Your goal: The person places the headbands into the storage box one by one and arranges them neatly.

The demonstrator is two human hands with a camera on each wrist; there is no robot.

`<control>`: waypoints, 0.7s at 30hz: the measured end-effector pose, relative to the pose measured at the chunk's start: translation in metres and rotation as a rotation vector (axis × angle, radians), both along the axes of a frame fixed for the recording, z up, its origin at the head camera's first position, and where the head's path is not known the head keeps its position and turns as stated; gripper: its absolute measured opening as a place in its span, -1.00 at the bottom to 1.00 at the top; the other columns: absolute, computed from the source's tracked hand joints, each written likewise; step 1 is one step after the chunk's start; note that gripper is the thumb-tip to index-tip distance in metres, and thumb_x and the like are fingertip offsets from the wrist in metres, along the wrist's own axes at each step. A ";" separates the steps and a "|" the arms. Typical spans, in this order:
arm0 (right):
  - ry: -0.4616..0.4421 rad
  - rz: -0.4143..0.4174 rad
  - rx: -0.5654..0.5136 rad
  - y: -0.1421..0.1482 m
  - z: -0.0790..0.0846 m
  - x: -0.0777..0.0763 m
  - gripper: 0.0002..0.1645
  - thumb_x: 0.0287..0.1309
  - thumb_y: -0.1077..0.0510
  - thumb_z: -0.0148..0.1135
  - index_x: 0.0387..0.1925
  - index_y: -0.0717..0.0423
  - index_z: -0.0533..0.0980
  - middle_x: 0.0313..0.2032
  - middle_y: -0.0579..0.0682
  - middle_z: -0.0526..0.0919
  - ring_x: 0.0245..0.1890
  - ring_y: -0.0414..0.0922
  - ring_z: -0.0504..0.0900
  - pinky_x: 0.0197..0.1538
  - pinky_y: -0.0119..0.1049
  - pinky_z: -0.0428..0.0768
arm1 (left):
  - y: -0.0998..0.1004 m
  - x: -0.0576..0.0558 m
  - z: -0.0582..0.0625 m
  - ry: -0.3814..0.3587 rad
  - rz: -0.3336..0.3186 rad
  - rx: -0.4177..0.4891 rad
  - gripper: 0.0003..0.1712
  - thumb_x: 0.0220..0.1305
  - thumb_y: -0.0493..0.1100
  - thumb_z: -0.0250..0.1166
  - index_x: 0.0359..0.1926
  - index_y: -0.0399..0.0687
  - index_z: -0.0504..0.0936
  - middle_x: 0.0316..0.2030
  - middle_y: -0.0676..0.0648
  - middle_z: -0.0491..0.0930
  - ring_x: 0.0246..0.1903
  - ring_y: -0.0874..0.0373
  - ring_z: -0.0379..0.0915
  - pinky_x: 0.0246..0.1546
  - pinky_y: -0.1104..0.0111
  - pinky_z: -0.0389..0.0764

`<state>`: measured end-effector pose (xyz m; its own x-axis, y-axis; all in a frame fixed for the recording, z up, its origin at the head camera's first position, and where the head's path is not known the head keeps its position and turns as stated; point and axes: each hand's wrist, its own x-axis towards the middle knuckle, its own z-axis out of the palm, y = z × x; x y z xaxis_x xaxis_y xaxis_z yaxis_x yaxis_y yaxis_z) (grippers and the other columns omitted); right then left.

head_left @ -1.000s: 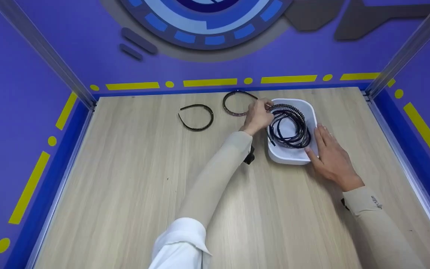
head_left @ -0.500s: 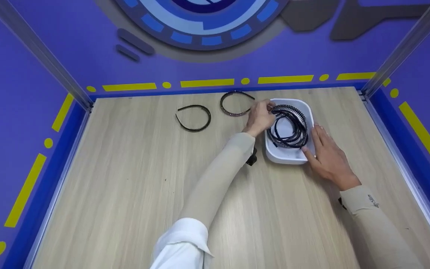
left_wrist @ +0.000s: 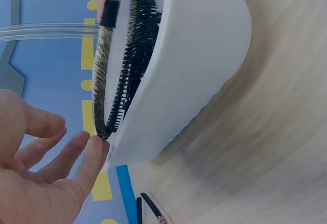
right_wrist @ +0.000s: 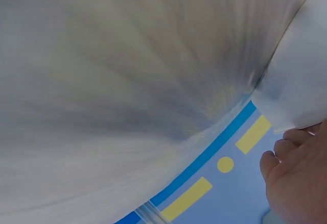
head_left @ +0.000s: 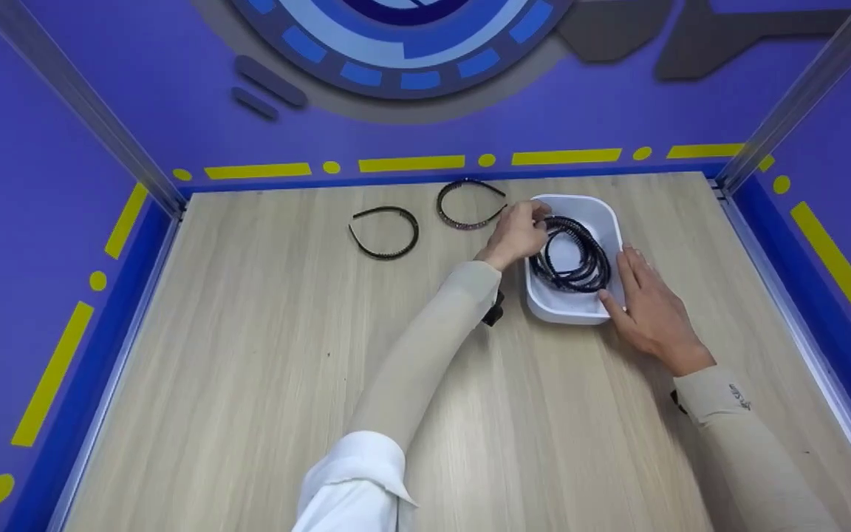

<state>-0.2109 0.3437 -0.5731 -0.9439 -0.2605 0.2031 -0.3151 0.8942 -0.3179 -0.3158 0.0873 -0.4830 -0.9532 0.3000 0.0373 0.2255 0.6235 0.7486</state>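
Observation:
A white tub (head_left: pixel 569 319) holds a stack of black toothed headbands (head_left: pixel 594 260). At its left rim my left hand (head_left: pixel 518 233) reaches over the far corner. In the left wrist view, the thumb and a finger of that hand pinch the end of a headband with a glittery gold-and-black band (left_wrist: pixel 101 76), which stretches along the tub's opening. My right hand (head_left: pixel 654 314) rests along the tub's right wall, fingers straight, thumb at the rim. In the right wrist view its fingers (right_wrist: pixel 288 145) lie against the white wall.
Two more headbands lie on the wooden table (head_left: pixel 263 355) left of the tub: a black one (head_left: pixel 414 233) and, farther back, one with a sparkly pinkish stretch (head_left: pixel 462 224). Blue-purple panels (head_left: pixel 396 140) border the table at the back and sides.
The toothed headband that arched high at the back of the stack now sits lower in the tub. My left hand has shifted slightly; my right hand keeps its place on the wall.

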 end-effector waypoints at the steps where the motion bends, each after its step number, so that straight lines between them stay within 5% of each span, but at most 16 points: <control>1: 0.001 0.001 -0.001 0.000 0.000 0.000 0.00 0.61 -0.26 -0.06 0.68 0.32 -0.05 0.68 0.34 -0.03 0.67 0.33 -0.01 0.66 0.23 0.08 | -0.002 0.000 0.001 -0.002 -0.008 0.014 -0.58 0.53 -0.31 0.14 0.31 -0.14 0.67 0.21 -0.12 0.72 0.23 0.08 0.62 0.30 0.43 0.54; 10: -0.007 0.004 -0.008 0.000 -0.001 0.001 0.00 0.61 -0.26 -0.05 0.69 0.30 -0.06 0.69 0.32 -0.05 0.68 0.33 -0.01 0.65 0.25 0.08 | -0.024 -0.002 0.000 -0.028 0.003 0.047 -0.57 0.51 -0.28 0.19 0.33 -0.14 0.64 0.27 -0.15 0.67 0.29 0.00 0.58 0.33 0.34 0.54; 21: -0.018 0.002 -0.003 0.000 0.001 0.001 0.01 0.61 -0.28 -0.07 0.69 0.30 -0.08 0.69 0.33 -0.06 0.68 0.33 -0.03 0.66 0.23 0.07 | -0.070 -0.006 -0.004 -0.006 0.003 -0.015 -0.56 0.54 -0.26 0.18 0.37 -0.15 0.60 0.32 -0.16 0.63 0.36 -0.01 0.53 0.39 0.30 0.53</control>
<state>-0.2097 0.3433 -0.5719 -0.9470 -0.2616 0.1866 -0.3109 0.8927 -0.3263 -0.3216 0.0175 -0.4869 -0.9542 0.2979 0.0269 0.2191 0.6351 0.7407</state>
